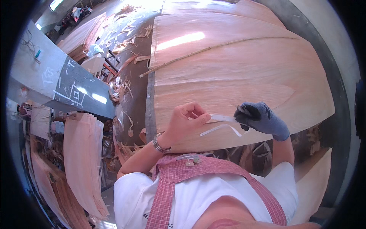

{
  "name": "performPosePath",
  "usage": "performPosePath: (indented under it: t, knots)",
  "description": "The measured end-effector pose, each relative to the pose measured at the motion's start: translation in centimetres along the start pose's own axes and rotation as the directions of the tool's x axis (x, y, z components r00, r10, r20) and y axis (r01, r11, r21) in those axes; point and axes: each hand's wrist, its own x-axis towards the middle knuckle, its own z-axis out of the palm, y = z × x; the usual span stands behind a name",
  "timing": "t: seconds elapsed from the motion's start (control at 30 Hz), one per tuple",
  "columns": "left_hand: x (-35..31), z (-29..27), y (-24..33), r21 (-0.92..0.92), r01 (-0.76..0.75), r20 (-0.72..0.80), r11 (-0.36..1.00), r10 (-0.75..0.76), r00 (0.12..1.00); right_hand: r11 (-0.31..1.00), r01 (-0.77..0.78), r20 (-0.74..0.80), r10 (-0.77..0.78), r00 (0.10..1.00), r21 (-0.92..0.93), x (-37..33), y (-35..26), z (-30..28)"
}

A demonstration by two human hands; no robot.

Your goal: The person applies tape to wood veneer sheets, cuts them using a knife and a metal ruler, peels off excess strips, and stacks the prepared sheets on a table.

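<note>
Tape strip (223, 118) between hands — over veneer sheet (236, 76)

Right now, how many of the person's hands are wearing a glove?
1. The right hand wears a dark knit glove and grips one end of the white tape strip. The left hand is bare, with a wristwatch, pinching the strip's other end over the veneer sheet.

Pale wood veneer sheet (236, 76), matt with fine straight grain, fills the field from 12 to 3 o'clock; a thin, smooth white paper tape strip (223, 118) spans both grips. Right hand (259, 119) wears a dark grey knitted cloth glove; the bare left hand (187, 122) carries a shiny metal wristwatch (159, 143). At 6 o'clock, red checked woven apron (213, 170) over white cloth.
</note>
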Motion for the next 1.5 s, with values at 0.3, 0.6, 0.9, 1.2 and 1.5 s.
performPosePath:
  t: [0.3,0.6,0.9,1.2,1.5]
  knots:
    - [2.9,-19.4,-12.4,-0.151,0.095,0.03,0.984,-0.091,0.995,0.824,-0.462,0.095,0.458,0.884,0.328,11.6,-0.8,10.9]
    - [4.8,-48.4,-15.8,0.254,0.199,-0.191,0.947,-0.152,0.97,0.724,-0.48,0.056,0.525,0.849,0.495,17.7,-8.2,20.3]
    - [16.4,-60.1,-19.7,0.587,0.119,-0.051,0.801,-0.11,0.993,0.587,-0.407,0.083,0.499,0.863,0.699,27.3,-4.7,34.9]
    - [43.4,-58.0,-36.2,0.744,-0.169,0.51,0.647,-0.385,0.769,0.808,-0.558,-0.565,0.555,0.61,0.191,44.5,6.6,49.9]
    - [51.3,-48.5,-44.9,0.905,-0.279,0.408,0.321,-0.471,0.782,0.328,-0.879,-0.268,0.933,0.242,0.346,60.6,4.1,47.2]
